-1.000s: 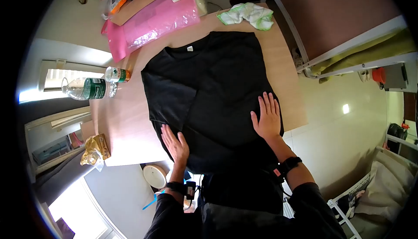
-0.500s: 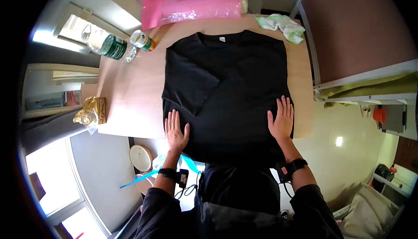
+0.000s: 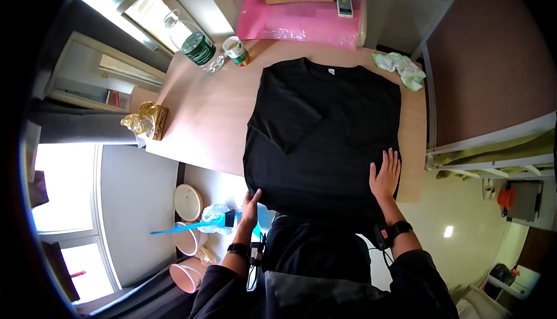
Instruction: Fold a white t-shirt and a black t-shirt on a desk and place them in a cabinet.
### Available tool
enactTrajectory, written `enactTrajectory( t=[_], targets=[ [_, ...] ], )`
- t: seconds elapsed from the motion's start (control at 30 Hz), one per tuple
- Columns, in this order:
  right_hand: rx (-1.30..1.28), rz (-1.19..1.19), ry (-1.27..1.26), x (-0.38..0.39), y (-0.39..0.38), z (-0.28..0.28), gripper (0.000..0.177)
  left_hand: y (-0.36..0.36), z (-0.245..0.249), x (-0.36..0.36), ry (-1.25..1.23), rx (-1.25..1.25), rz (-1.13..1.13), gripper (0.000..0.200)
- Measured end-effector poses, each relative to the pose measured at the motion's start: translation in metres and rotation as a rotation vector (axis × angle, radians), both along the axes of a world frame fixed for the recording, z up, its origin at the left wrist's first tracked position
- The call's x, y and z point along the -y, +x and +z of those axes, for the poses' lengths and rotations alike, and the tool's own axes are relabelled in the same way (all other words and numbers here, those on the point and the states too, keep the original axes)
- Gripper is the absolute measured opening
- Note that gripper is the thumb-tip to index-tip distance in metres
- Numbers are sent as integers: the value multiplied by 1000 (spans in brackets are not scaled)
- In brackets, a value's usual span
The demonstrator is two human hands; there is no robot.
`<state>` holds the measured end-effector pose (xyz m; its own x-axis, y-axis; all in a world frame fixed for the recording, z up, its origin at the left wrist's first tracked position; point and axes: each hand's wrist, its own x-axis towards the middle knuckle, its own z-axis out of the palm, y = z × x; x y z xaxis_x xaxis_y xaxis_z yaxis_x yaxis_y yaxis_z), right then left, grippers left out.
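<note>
A black T-shirt (image 3: pixel 325 139) lies spread on the table, neck away from me, its left-side sleeve folded inward across the front. My right hand (image 3: pixel 385 178) rests flat on its lower right part, fingers stretched out. At the lower left edge of the shirt is my left hand (image 3: pixel 250 207), turned on its side. Its thumb and forefinger show a little apart by the cloth; the other fingers are mostly hidden. Both wrists wear black straps with small devices and cables.
The wooden table (image 3: pixel 200 119) holds a plastic bottle (image 3: pixel 198 47), a cup-shaped container (image 3: pixel 236 51), a gold tissue box (image 3: pixel 152 120), a white-green cloth (image 3: pixel 401 69) and a pink package (image 3: pixel 307 23) carrying a remote (image 3: pixel 344 5). Buckets (image 3: pixel 187 276) stand on the floor at left.
My left hand has left its flat place on the shirt and moved down to the lower left edge, turning sideways. My right hand stays flat on the cloth. The camera view has shifted.
</note>
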<state>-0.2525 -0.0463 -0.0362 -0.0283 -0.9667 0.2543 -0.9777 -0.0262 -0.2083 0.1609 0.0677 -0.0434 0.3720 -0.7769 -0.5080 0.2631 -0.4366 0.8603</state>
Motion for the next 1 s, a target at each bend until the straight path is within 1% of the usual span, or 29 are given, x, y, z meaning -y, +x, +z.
enactTrajectory(
  t=[0.07,0.1,0.13,0.2,0.23,0.27,0.37,0.4,0.47,0.57,0.63,0.67,0.73,0.77,0.8,0.87,0.9,0.97,1.0],
  targets=[
    [-4,21,-13,-1,0,-1,53,19,-15,-7,111,-149,55,40],
    [-11,21,-21,-2,0,0,53,19,-5,-8,125,-173,91,34],
    [-17,18,-34,0,0,0,52,19,11,-7,101,-162,75,29],
    [-21,24,-43,1,0,-1,52,32,5,-15,42,-94,22,22],
    [-24,20,-49,0,0,-1,52,40,3,-18,74,-79,-19,18],
    [-23,21,-48,-1,0,-2,52,47,1,-24,140,-1,-39,16],
    [-16,19,-41,0,-2,-2,52,57,-3,-32,129,24,-42,17],
    [-14,21,-45,0,-2,-3,52,60,-10,-35,130,23,-43,17],
    [-13,19,-48,1,-1,-2,52,68,-30,-40,44,58,-63,16],
    [24,36,-26,0,-5,2,51,54,-8,-38,39,29,-77,13],
    [5,18,-22,-1,-9,1,51,44,4,-34,53,39,-110,10],
    [1,10,-26,-1,-11,1,51,44,4,-38,97,89,-133,10],
    [18,9,-27,-2,-19,2,51,32,22,-35,89,53,-236,10],
    [10,8,-20,-4,-23,2,51,35,19,-37,125,124,-286,10],
    [3,11,-15,-3,-28,4,51,37,11,-40,126,118,-306,10],
    [5,-3,-22,-4,-38,4,51,40,-8,-45,56,-23,-201,10],
    [16,28,-36,-4,-42,6,52,38,-11,-45,13,-51,-169,11],
    [44,89,-60,-5,-50,10,53,43,-16,-45,39,43,-177,14],
    [178,109,-85,-7,-53,12,51,42,-19,-44,58,73,-198,16]
  ],
)
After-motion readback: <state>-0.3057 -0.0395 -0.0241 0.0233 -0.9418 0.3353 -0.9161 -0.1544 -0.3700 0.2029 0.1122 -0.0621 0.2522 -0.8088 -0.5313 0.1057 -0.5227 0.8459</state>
